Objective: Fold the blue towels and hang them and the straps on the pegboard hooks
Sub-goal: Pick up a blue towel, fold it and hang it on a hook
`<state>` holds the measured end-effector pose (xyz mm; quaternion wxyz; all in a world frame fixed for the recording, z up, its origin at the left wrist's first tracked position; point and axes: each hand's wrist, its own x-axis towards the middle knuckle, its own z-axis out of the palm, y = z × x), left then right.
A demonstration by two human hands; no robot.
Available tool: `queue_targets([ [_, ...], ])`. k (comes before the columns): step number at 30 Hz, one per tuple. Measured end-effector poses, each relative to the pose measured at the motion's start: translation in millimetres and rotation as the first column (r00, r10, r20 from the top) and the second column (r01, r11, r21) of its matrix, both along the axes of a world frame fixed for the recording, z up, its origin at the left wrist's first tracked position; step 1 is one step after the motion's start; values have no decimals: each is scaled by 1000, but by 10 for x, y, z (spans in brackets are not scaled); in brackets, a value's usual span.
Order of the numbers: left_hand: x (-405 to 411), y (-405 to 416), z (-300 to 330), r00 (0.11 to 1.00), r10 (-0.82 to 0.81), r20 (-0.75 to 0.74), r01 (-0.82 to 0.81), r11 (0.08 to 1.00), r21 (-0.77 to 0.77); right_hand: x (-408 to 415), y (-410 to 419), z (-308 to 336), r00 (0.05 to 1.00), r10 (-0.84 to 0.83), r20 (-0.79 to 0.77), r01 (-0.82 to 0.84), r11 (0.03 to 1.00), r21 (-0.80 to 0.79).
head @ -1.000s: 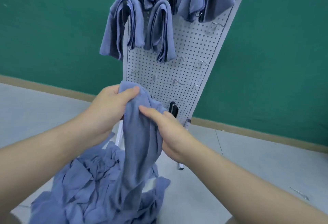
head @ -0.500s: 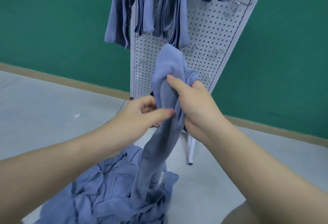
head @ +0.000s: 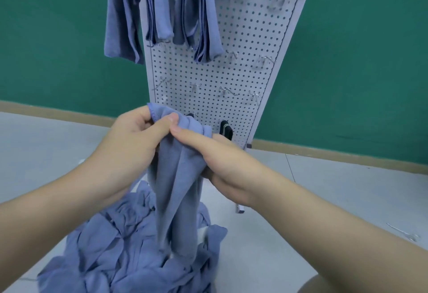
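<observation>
At about seven o'clock from the hands, the pile of blue towels (head: pixel 111 253) lies crumpled on the floor (head: pixel 41 149), the stock not yet folded. The lower end of the towel in hand (head: pixel 176 188) trails down into that pile, so it hangs long and bunched, probably so its weight pulls it straight.

The left hand (head: pixel 136 139) pinches the towel's hemmed top edge between thumb and curled fingers, most likely to find a corner before folding. Just beside it at three o'clock, thumb tips nearly touching, the right hand (head: pixel 217 160) wraps round the gathered cloth a little lower, thumb laid along the front and fingers hidden behind. That grip seems to steady the bundle while the left hand sorts the edge.

At twelve o'clock stands the pegboard (head: pixel 231 79). Folded towels (head: pixel 199 19) drape over its upper hooks, while a row of empty hooks (head: pixel 227 92) waits just above the hands, a likely place for this one. A black strap (head: pixel 225 129) hangs low on the board, at about one o'clock from the right hand.

Compared with half a second ago, the towel's top has come down from in front of the hung towels to below the empty hooks. The left hand has moved up from the middle of the cloth to the top edge, and the right hand has slid lower.
</observation>
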<state>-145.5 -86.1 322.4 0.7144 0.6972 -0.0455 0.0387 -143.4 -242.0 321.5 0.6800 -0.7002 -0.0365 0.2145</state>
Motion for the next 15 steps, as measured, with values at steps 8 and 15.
queue_targets([
  [8,115,-103,-98,990,-33,-139,47,994,99,102,-94,12,990,-90,107,91,996,-1],
  [15,72,-178,-217,972,-221,-81,232,953,194,159,-156,20,965,-228,129,231,973,-11],
])
